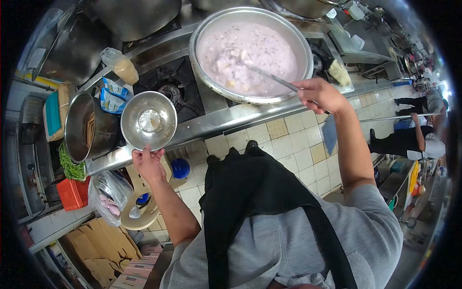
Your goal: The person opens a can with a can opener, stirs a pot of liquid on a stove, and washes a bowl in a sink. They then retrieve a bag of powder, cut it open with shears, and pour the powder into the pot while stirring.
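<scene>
My left hand (pixel 150 166) is closed on the near rim of a shiny metal bowl (pixel 166 115), thumb over the edge. The bowl is tilted toward me over the stove's front edge, with only a little residue at its bottom. In my right hand (pixel 320 96) is the handle of a metal ladle (pixel 276 79), fingers wrapped around it. The ladle's head is sunk in a pale pink, lumpy mixture (pixel 264 48) and is mostly hidden. That mixture fills a wide metal basin (pixel 195 65) on the stove.
Left of the bowl stand a deep pot (pixel 74 130), blue-and-white packets (pixel 113 95) and a plastic bag of pale powder (pixel 122 70). A gas burner (pixel 171 91) lies behind the bowl. A beige plastic chair (pixel 139 221) is below left. People (pixel 409 139) stand at the right, near a long pole.
</scene>
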A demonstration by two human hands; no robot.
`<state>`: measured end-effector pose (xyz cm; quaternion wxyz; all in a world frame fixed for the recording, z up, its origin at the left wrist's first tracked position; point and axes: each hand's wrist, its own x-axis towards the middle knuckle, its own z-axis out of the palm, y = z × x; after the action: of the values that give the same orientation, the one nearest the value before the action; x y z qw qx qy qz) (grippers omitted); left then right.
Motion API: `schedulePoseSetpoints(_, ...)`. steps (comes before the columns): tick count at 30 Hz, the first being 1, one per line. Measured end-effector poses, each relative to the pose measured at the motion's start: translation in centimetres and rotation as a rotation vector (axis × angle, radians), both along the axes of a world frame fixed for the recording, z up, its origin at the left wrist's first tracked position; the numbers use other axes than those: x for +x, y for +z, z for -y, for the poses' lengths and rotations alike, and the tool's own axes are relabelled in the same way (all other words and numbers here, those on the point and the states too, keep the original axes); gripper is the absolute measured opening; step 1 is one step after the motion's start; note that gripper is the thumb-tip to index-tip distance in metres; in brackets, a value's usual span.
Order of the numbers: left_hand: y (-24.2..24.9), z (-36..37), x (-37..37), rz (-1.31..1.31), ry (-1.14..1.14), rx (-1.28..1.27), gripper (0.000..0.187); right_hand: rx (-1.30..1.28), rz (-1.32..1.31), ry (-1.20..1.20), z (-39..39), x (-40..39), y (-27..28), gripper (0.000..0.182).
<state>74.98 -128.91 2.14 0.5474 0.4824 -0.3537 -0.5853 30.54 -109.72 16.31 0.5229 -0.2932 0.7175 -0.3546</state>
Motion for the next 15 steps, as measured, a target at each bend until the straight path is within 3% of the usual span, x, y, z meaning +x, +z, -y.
schedulePoseSetpoints(2, 0.2, -0.1, 0.1, -0.006, 0.001, 0.004, 0.012, -0.017, -0.042, 0.018, -1.0, -0.2, 1.1, 0.04)
schedulePoseSetpoints(4, 0.3, -0.1, 0.0, -0.014, 0.003, 0.01, 0.013, 0.022, -0.304, -0.019, -1.6, -0.3, 2.3, 0.038)
schedulePoseSetpoints(7, 0.3, -0.2, 0.2, -0.004, 0.019, 0.016, 0.013, -0.067, -0.457, -0.127, -1.7, -1.4, 1.5, 0.037)
schedulePoseSetpoints(11, 0.2, -0.3, 0.6, -0.005, 0.021, 0.011, 0.013, -0.115, -0.857, -0.009, 0.5, -4.9, -1.6, 0.033)
schedulePoseSetpoints(14, 0.0, -0.4, 0.9, -0.018, 0.017, 0.002, 0.013, 0.06, -0.711, -0.198, 4.1, -4.5, -3.8, 0.032)
schedulePoseSetpoints(15, -0.1, -0.4, 1.1, -0.029, 0.014, -0.004, 0.014, 0.042, -0.66, -0.161, 5.3, -4.6, -4.7, 0.032)
